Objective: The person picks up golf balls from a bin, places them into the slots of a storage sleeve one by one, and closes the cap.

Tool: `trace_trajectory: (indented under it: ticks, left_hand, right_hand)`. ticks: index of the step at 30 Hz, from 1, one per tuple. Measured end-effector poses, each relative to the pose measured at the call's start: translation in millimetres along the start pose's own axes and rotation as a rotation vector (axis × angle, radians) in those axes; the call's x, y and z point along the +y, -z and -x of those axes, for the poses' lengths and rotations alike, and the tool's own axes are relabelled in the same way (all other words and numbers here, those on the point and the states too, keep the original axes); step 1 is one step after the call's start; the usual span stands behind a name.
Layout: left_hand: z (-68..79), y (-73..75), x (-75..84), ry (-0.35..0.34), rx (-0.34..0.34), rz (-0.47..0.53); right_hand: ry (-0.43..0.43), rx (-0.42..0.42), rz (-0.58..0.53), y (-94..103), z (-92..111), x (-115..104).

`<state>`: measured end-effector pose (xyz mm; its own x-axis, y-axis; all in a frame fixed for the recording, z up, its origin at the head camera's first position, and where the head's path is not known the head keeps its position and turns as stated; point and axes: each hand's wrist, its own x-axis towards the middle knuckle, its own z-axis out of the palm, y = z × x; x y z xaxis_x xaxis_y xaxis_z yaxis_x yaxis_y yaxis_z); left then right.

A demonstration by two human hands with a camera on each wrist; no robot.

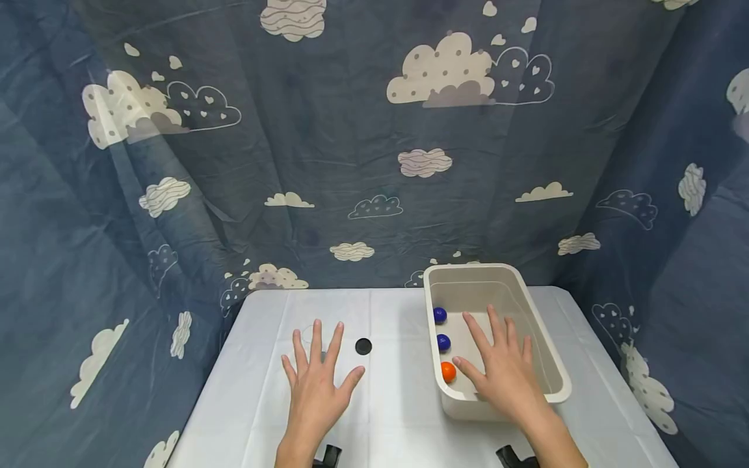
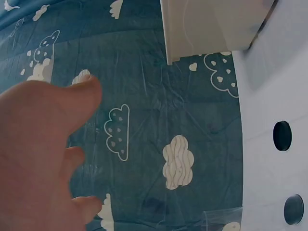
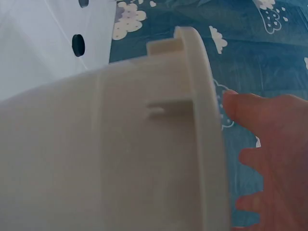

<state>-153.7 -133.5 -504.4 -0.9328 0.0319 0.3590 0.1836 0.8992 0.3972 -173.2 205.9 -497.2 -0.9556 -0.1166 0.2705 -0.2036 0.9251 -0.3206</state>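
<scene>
My left hand hovers with its fingers spread over the left part of the white table, holding nothing. Just beyond its thumb lies a flat black round disc. A second, greyer disc shows in the left wrist view; in the head view the left fingers partly cover it. With fingers spread and nothing held, my right hand overlaps the off-white plastic bin in the head view. Along the bin's left wall sit two blue balls and an orange ball. From the right wrist, the hand appears above the bin's rim.
The white table has rounded far corners, and the bin stands on its right side. Dark blue curtains with cloud prints hang behind and on both sides. A faint clear thing shows near the grey disc.
</scene>
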Motion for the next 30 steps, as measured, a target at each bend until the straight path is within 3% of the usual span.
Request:
trace_trajectory:
  ticks: [10,19,25,30]
  left_hand:
    - [-22.4,2.9,-32.2,-0.019,0.108,0.197]
    - [-33.4,-18.4,-74.3,0.178,0.128,0.449]
    - [-33.5,-39.3,-93.8,0.315,0.103,0.544]
    - [-34.3,-60.4,-109.1,0.344,0.042,0.631]
  right_hand:
    - [0.133,-0.087,-0.043,23.3,-28,6]
    - [0.269,-0.244,-0.128,37.7,-63,14]
    - [0.285,-0.339,-0.149,22.6,-84,23]
    - [0.293,-0.459,-0.178,5.7,-95,27]
